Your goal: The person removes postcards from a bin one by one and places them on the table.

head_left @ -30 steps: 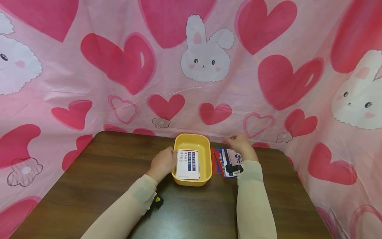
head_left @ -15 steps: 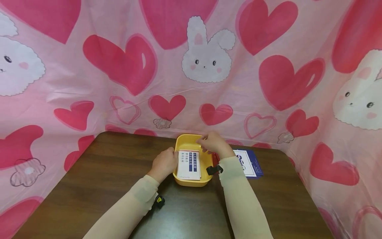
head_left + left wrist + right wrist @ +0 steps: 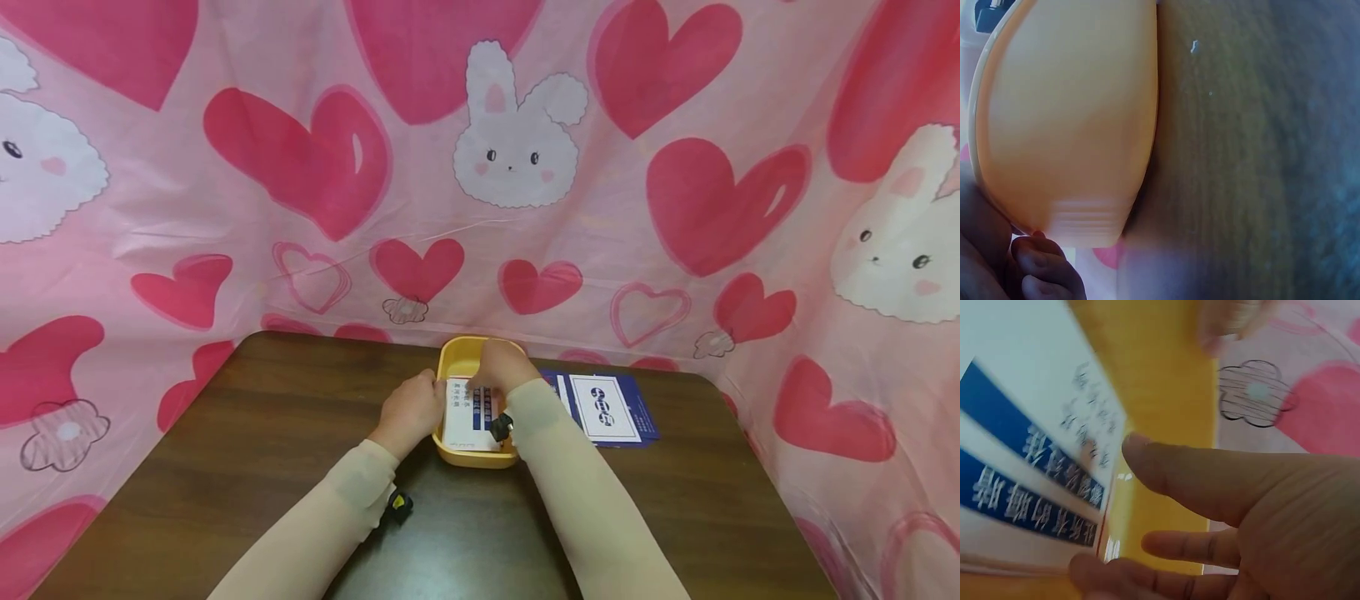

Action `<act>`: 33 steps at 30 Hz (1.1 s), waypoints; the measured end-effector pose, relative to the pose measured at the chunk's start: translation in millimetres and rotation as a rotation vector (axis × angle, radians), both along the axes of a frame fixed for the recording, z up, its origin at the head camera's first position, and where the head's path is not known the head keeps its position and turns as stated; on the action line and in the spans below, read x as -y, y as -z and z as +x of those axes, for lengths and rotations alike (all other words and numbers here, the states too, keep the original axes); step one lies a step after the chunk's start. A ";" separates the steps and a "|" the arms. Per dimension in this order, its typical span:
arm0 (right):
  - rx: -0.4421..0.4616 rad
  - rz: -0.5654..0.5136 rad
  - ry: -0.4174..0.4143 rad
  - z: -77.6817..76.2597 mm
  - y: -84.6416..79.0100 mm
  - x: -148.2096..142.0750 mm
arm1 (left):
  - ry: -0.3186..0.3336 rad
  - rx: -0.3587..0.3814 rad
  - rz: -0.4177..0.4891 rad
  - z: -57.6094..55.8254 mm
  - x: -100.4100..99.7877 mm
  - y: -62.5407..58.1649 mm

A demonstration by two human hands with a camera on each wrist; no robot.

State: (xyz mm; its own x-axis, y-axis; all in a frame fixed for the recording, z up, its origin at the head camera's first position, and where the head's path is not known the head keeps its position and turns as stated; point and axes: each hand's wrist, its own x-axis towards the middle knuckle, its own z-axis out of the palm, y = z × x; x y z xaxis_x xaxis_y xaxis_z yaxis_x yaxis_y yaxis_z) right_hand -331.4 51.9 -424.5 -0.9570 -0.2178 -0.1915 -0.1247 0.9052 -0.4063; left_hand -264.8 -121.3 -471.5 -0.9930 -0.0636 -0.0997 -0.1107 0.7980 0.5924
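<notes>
Now your left hand grips the yellow tub at its nine o'clock rim, fingers curled round the edge, which steadies it on the desk. Your right hand is over the tub, thumb and fingers pinching the card that lies inside, toward six o'clock. The wrist view shows the thumb on the card's edge, fingers beneath. Lower the card flat and square to the tub's walls before you let go, and I'd judge the left grip worth keeping firm meanwhile. At three o'clock of the tub, more cards lie on the desk.
</notes>
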 end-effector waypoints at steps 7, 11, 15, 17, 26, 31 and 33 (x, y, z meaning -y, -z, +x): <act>-0.041 0.143 0.008 2.1 8.3 5.0 | 0.002 -0.003 -0.010 0.3 -0.2 -0.8; 0.015 0.142 0.004 -1.9 11.7 5.0 | 0.001 -0.009 -0.012 -0.5 -0.1 0.6; 0.015 0.132 -0.015 -2.7 12.6 1.6 | 0.002 -0.008 -0.019 -1.0 0.2 1.2; -0.001 0.145 -0.030 -1.5 9.7 -0.2 | 0.000 0.000 -0.015 -1.1 0.1 1.0; -0.009 -0.052 -0.042 -4.3 -9.0 -20.8 | -0.007 -0.014 -0.019 0.1 -0.9 -1.0; 0.020 -0.197 0.006 -5.9 -19.6 -41.1 | -0.003 -0.021 -0.027 0.2 -0.1 -1.7; 0.030 -0.268 0.016 -6.8 -21.5 -51.0 | -0.001 -0.023 -0.036 0.2 0.5 -1.8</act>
